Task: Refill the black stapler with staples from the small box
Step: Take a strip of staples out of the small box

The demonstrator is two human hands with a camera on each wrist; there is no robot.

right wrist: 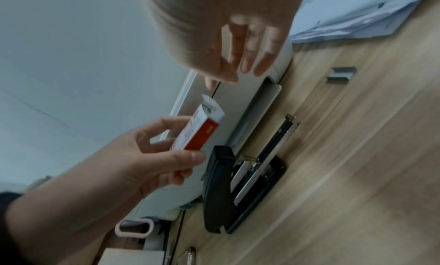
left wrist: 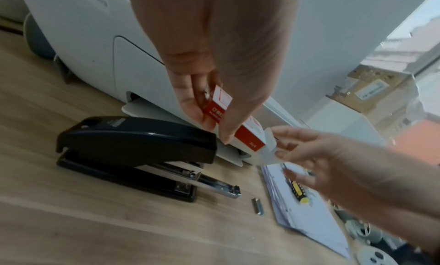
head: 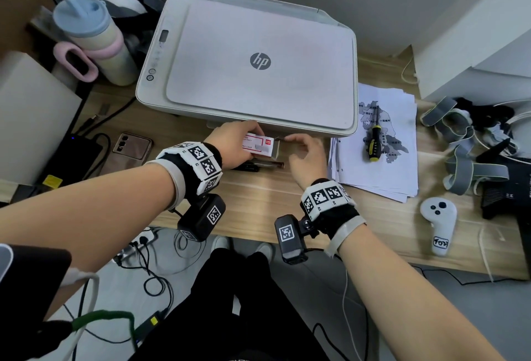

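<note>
My left hand grips a small red and white staple box just above the desk, in front of the printer. The box's right end flap stands open. Held open with relaxed fingers, my right hand has its fingertips at that flap; I cannot tell if they touch it. The black stapler lies on the desk under the box, its metal magazine slid out to the right. A short strip of staples lies loose on the wood beside the magazine's tip.
A white printer fills the desk behind the hands. To the right a paper stack carries a yellow and black screwdriver. A phone lies on the left, a white controller at the front right.
</note>
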